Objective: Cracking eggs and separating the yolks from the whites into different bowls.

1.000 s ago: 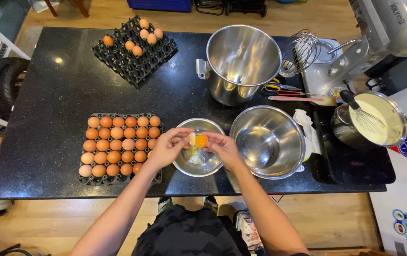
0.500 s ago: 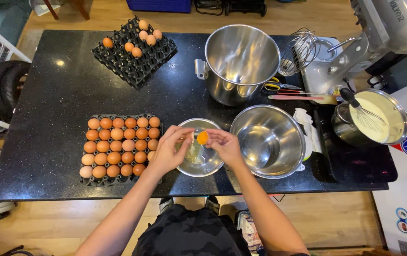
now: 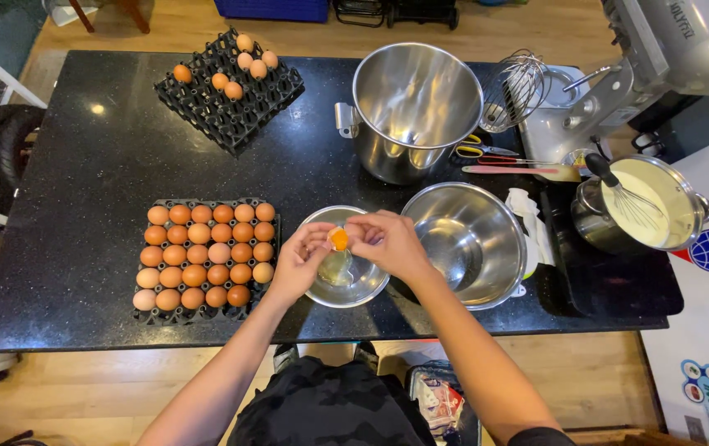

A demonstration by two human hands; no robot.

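Two hands — our left hand point(image 3: 298, 263) and right hand point(image 3: 387, 241) — grip a cracked egg point(image 3: 338, 239) over the small steel bowl point(image 3: 367, 289), between the full egg tray point(image 3: 206, 252) and a larger bowl point(image 3: 470, 244).

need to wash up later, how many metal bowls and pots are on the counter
4. A small bowl under both hands, a medium bowl right of it, a tall mixing bowl behind, and a pot of cream at far right. None seem hidden.
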